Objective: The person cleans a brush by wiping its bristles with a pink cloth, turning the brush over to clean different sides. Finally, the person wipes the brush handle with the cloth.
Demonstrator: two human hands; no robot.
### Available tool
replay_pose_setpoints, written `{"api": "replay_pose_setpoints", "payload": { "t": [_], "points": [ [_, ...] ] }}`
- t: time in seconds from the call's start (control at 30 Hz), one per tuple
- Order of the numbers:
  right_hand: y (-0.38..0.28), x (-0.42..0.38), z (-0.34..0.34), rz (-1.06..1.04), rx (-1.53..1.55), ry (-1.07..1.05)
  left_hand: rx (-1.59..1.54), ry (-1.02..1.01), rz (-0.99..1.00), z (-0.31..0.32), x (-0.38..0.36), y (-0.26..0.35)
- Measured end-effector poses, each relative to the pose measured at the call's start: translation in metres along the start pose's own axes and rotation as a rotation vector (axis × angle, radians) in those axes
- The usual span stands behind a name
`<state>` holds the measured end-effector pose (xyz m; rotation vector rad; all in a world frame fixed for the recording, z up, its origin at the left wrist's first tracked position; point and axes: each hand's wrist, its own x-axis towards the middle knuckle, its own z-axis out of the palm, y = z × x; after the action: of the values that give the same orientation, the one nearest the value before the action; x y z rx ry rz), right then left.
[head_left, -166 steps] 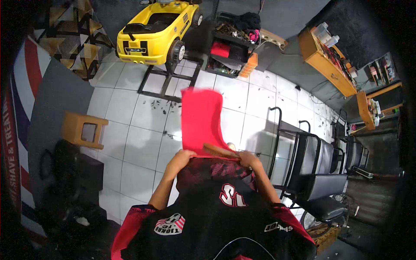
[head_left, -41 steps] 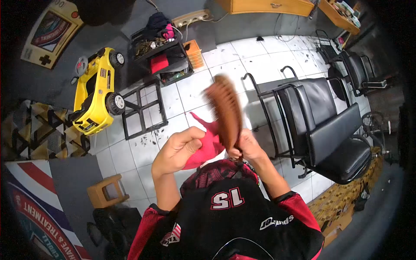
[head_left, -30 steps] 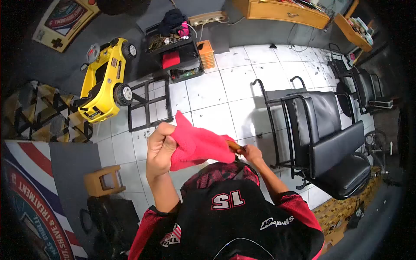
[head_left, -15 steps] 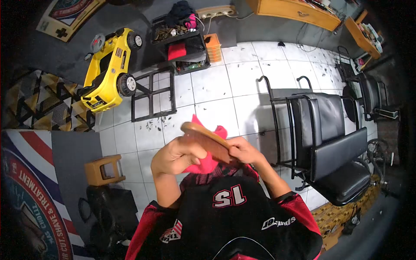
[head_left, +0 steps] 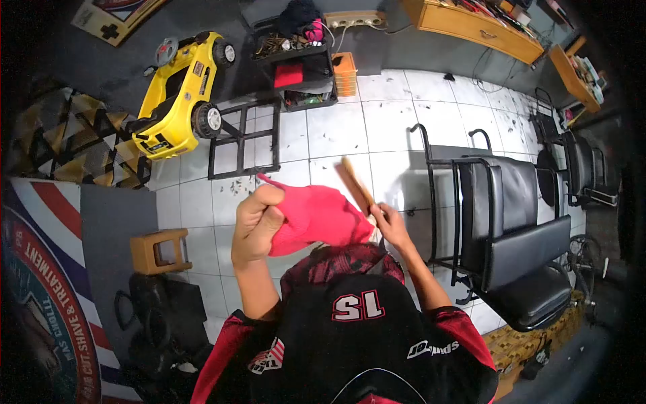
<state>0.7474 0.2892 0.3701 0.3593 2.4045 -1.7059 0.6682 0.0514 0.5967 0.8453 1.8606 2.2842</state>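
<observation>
In the head view my left hand (head_left: 257,222) is closed on one end of a pinkish-red cloth (head_left: 313,215), which hangs spread out toward the right. My right hand (head_left: 392,225) grips a flat, brown wood-edged piece (head_left: 354,183) by its lower end. It points up and away from me, nearly edge-on; I cannot tell its exact kind. The cloth's far end reaches close to my right fingers, just below the wooden piece. Both hands are in front of my chest, above the black and red shirt (head_left: 363,337).
Black padded chairs with metal frames (head_left: 528,249) stand at the right. A yellow toy car (head_left: 176,101), a black grid frame (head_left: 245,141) and a loaded black cart (head_left: 296,74) are ahead at left. A brown stool (head_left: 161,250) stands left. Dark clippings lie scattered on the white tiles (head_left: 336,128).
The cloth, bunched against the wooden piece before, now stretches out from my left hand. The wooden piece has swung to the right and turned edge-on, away from my left hand.
</observation>
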Motion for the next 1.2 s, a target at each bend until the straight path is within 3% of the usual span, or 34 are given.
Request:
{"api": "replay_pose_setpoints", "payload": {
  "t": [0.1, 0.17, 0.2, 0.23, 0.3, 0.37, 0.4, 0.47, 0.53, 0.6, 0.7, 0.77, 0.83, 0.9, 0.97, 1.03, 1.17, 1.2],
  "points": [
    [-0.121, -0.024, -0.008, 0.014, 0.62, 0.088, 0.043, -0.148, -0.017, 0.007, 0.006, -0.008],
    [-0.133, -0.036, -0.011, 0.015, 0.773, -0.136, 0.105, -0.281, 0.01, 0.01, 0.014, -0.011],
    [-0.147, -0.035, -0.005, -0.207, 0.646, -0.098, 0.229, -0.317, 0.097, 0.015, 0.02, -0.012],
    [-0.161, -0.035, 0.001, -0.42, 0.522, -0.031, 0.134, -0.307, 0.085, 0.027, 0.025, -0.009],
    [-0.127, -0.028, 0.006, -0.229, 0.518, -0.352, 0.191, -0.243, 0.154, 0.03, 0.028, -0.012],
    [-0.095, -0.015, 0.013, -0.245, -0.012, -0.307, 0.286, -0.126, 0.297, 0.031, 0.031, -0.013],
    [-0.074, -0.008, 0.016, -0.244, -0.28, -0.284, 0.18, -0.034, 0.316, 0.032, 0.03, -0.014],
    [0.0, -0.006, 0.032, -0.078, -0.625, -0.281, 0.225, 0.176, 0.324, 0.032, 0.026, -0.004],
    [0.127, -0.007, 0.053, 0.131, -0.711, -0.383, 0.257, 0.267, 0.315, 0.033, 0.027, 0.005],
    [0.136, -0.015, 0.034, 0.118, -0.652, -0.42, 0.265, 0.291, 0.29, 0.027, 0.025, 0.008],
    [0.136, -0.003, 0.02, 0.349, -0.678, -0.229, 0.165, 0.229, 0.246, 0.016, 0.015, 0.001],
    [0.12, 0.009, 0.014, 0.003, -0.394, 0.036, 0.27, 0.2, 0.147, 0.016, 0.02, 0.002],
    [-0.002, 0.006, -0.014, 0.073, 0.08, -0.035, 0.276, 0.188, 0.051, 0.017, 0.023, 0.003],
    [-0.063, -0.001, -0.024, -0.058, 0.397, -0.08, 0.173, 0.18, -0.035, 0.026, 0.024, 0.0],
    [-0.131, -0.014, -0.019, -0.347, 0.696, -0.093, 0.229, 0.11, -0.039, 0.031, 0.027, -0.004],
    [-0.149, -0.018, -0.014, -0.419, 0.93, -0.348, 0.242, 0.025, -0.046, 0.036, 0.029, -0.004],
    [-0.129, -0.002, 0.011, -0.245, 0.561, -0.334, 0.236, 0.055, 0.036, 0.049, 0.039, 0.006],
    [-0.106, 0.012, 0.021, -0.355, 0.261, -0.254, 0.326, 0.078, 0.154, 0.043, 0.043, -0.002]
  ]
}}
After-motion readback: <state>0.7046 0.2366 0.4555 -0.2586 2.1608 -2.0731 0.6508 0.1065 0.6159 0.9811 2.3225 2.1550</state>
